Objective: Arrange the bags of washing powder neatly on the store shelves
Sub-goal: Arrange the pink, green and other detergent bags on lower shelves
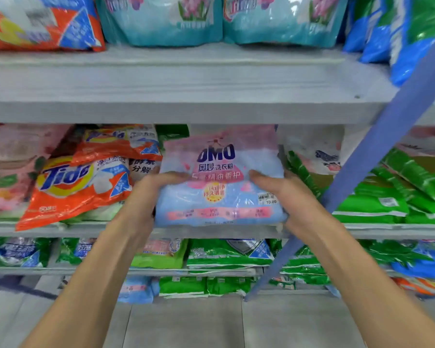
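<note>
Both hands grasp a soft pink-and-blue plastic OMO washing powder bag [220, 182] at the front edge of the grey middle shelf [86, 228]. The left hand [146, 194] curls round its left side, the right hand [290, 197] round its right. Just left of the bag lies an orange plastic Tide bag [73, 189].

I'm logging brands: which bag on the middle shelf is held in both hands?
The pale blue and pink OMO bag, its sides gripped by the left hand and right hand; the orange Tide bag and green bags beside it lie unheld.

Head view, close before shelves [186, 106]
</note>
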`<state>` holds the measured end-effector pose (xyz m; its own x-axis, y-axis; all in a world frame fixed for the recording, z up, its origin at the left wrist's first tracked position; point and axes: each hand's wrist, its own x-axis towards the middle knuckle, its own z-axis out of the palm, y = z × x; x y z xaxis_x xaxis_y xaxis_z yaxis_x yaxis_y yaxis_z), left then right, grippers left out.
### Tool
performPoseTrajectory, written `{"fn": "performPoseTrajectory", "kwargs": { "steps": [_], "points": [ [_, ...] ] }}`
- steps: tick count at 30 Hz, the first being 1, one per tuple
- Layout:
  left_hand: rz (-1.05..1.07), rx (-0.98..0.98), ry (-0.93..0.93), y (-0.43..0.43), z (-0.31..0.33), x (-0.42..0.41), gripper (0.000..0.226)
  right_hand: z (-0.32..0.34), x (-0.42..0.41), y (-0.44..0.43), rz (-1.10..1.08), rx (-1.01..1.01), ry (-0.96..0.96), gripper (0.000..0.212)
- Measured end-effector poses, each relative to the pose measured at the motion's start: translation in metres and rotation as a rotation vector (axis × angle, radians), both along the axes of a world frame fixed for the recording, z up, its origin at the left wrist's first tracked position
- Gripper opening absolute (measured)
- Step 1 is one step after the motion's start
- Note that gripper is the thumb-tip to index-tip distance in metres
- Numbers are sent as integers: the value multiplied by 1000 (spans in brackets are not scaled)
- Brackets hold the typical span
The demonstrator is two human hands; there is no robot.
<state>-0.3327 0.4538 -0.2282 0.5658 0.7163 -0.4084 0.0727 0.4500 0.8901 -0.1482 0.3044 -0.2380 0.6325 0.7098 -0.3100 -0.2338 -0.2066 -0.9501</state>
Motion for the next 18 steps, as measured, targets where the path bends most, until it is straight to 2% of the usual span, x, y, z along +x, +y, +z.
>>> {"fn": "performPoseTrajectory", "kwargs": {
  "steps": [3,7,10,13,15,16,18],
  "points": [
    [-9,-53,-195,-26,21,-35,64,28,-16,-30,119,62,77,53],
    [-66,-72,-228,-59,31,-71,92,49,-32,-70,262,109,117,69],
    [-112,-74,-205,-89,38,-85,91,59,-43,-101,314,67,107,66],
    [-185,-14,-185,-124,53,-81,89,63,-54,-132,146,29,78,83],
    [-158,-4,-217,-147,65,-69,71,66,-56,-156,9,64,81,79],
    [-141,-12,-227,-159,73,-61,57,69,-57,-169,-29,86,88,78],
    [-120,-19,-200,-182,90,-43,44,76,-51,-200,-77,123,89,76]
  ]
}}
